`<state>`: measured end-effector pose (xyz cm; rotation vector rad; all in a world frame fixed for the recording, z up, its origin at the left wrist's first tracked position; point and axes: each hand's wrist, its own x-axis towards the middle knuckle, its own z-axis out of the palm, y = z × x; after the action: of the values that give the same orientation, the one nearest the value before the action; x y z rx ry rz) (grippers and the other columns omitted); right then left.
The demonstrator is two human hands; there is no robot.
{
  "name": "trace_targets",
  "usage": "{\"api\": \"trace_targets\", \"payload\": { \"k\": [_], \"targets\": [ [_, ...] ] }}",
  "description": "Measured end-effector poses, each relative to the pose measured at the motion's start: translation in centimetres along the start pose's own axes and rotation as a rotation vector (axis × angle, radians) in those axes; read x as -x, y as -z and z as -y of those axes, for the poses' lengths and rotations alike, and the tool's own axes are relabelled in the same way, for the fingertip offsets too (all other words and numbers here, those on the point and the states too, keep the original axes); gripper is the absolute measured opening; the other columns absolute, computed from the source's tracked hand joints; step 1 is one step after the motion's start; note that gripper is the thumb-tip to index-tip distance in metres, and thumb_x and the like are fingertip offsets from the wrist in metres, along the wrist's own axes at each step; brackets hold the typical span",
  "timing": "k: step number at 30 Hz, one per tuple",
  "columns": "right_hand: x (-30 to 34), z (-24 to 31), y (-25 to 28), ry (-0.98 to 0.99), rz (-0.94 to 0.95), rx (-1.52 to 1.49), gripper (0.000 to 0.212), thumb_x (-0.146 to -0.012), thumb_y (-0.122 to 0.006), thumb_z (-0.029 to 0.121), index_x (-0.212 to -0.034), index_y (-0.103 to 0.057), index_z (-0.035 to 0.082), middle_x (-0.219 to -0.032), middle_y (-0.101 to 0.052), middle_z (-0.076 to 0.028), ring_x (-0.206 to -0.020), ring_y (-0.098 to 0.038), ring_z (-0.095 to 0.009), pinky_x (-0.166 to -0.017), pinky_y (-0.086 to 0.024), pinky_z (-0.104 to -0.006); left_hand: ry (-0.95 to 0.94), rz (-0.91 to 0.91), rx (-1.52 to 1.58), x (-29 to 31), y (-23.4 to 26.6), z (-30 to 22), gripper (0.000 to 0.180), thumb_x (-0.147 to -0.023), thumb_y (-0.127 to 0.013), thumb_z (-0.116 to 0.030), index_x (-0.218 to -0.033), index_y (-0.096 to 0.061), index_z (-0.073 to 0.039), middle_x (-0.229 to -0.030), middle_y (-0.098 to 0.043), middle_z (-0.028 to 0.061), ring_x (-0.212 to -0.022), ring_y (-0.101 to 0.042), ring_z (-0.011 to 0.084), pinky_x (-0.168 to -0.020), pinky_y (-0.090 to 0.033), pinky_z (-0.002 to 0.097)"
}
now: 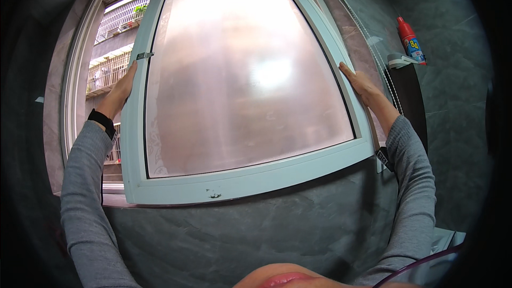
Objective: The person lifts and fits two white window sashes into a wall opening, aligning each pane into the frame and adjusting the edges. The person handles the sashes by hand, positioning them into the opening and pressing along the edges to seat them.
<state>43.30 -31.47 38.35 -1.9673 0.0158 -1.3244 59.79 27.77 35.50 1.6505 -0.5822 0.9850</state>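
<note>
Left of the sash (250, 90) is the window frame (71, 90). My left hand (122, 88) grips the sash's left edge, just below its latch (143, 55), a black band (102, 121) round the wrist. The sash slants between my hands, its bottom edge in front of the wall (229, 234). My right hand (363, 84) grips its right edge. Right of the sash are a bead chain (384, 68) and, farther, a red bottle (410, 40).

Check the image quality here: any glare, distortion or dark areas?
Head view: a glare spot right of centre on the frosted pane, its top washed out; head view: fisheye bowing along the lower edge of the white sash, corners black; head view: grey wall below dim, left hand and right hand fairly sharp.
</note>
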Motion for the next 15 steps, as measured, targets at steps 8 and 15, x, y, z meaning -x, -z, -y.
{"api": "trace_targets", "payload": {
  "k": [8, 15],
  "targets": [
    [-0.7, -0.8, 0.1, -0.017, 0.05, -0.078, 0.089, -0.084, -0.061, 0.068, -0.124, -0.058, -0.011, -0.109, -0.067, -0.021, -0.096, -0.066, -0.029, -0.083, -0.05, -0.0374, 0.024, 0.031, -0.004, -0.8, -0.2, 0.2, 0.089, -0.095, -0.029, -0.072, -0.148, -0.037, -0.001, -0.139, -0.049, 0.024, -0.125, -0.051, 0.031, -0.103, -0.043, 0.0393],
    [-0.7, -1.3, 0.0, 0.063, 0.004, -0.065, 0.08, -0.089, -0.056, 0.065, -0.128, -0.059, -0.005, -0.114, -0.066, -0.018, -0.104, -0.062, -0.027, -0.09, -0.046, -0.0371, 0.021, 0.018, -0.021, 0.0, -0.5, -0.6, 0.088, -0.097, -0.026, -0.07, -0.144, -0.042, 0.003, -0.139, -0.048, 0.0278, -0.13, -0.048, 0.0324, -0.106, -0.04, 0.0393]
  ]
}}
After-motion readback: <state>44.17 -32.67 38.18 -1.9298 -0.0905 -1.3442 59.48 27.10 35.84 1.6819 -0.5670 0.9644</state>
